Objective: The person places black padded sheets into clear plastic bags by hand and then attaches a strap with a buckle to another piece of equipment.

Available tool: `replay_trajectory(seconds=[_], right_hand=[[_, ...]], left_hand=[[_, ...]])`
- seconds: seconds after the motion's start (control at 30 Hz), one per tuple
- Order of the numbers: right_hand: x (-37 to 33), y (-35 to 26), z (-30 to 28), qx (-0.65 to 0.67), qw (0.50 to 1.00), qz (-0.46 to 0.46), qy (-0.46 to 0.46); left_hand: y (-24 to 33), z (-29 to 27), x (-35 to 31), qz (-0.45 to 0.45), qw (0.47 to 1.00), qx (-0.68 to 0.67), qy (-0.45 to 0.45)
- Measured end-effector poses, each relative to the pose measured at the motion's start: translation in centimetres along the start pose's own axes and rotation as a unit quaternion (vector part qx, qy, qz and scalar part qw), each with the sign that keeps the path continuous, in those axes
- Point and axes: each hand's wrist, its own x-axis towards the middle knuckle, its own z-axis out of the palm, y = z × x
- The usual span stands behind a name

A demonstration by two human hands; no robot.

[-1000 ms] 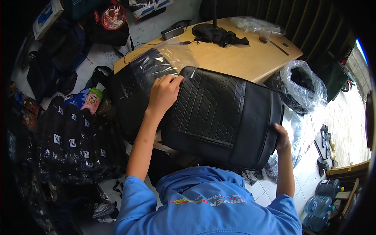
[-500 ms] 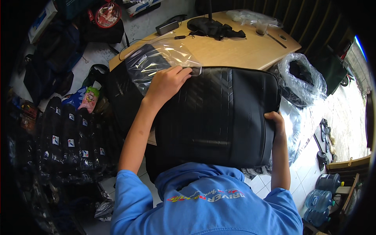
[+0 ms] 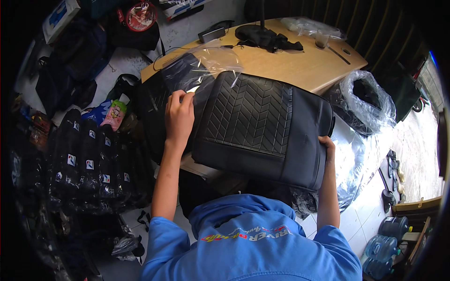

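Observation:
A black bag [image 3: 304,136] with an embossed chevron panel is tilted in front of me over the table's near edge. My right hand [image 3: 328,144] grips its right edge, thumb on top and the other fingers hidden beneath. Left of the bag, my left hand [image 3: 180,114] has its fingers bent together at the near end of a clear plastic bag [image 3: 218,58]. A small white patch shows by the fingertips; whether it is a tag or glare I cannot tell. Something dark and flat [image 3: 185,70] lies under the plastic, next to another black item [image 3: 152,105].
On the wooden table [image 3: 309,70] are a black stand base [image 3: 251,33], dark straps [image 3: 283,44] and a cup [image 3: 322,41]. Plastic-wrapped black goods [image 3: 84,159] stand at left, a large plastic-covered bundle [image 3: 372,105] at right. Water jugs [image 3: 380,248] stand low right.
My left hand has left the bag's top edge and moved left and nearer to me, onto the plastic. The bag has tilted, its chevron panel now plainly visible. My right hand keeps its grip.

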Motion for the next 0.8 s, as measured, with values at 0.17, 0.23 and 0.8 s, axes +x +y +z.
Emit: replay_trajectory(seconds=[0.17, 0.23, 0.8], right_hand=[[0.6, -0.7, 0.0, 0.031, 0.999, -0.029, 0.005], [0.6, -0.6, 0.2, 0.039, 0.999, -0.036, 0.008], [-4.1, 1.1, 1.2, 0.131, 0.989, -0.055, 0.029]], left_hand=[[0.7, -0.5, -0.6, -0.145, 0.987, 0.059, -0.019], [1.7, -0.7, -0.3, -0.248, 0.958, 0.087, -0.119], [2.9, -0.4, -0.5, -0.21, 0.959, -0.19, 0.011]])
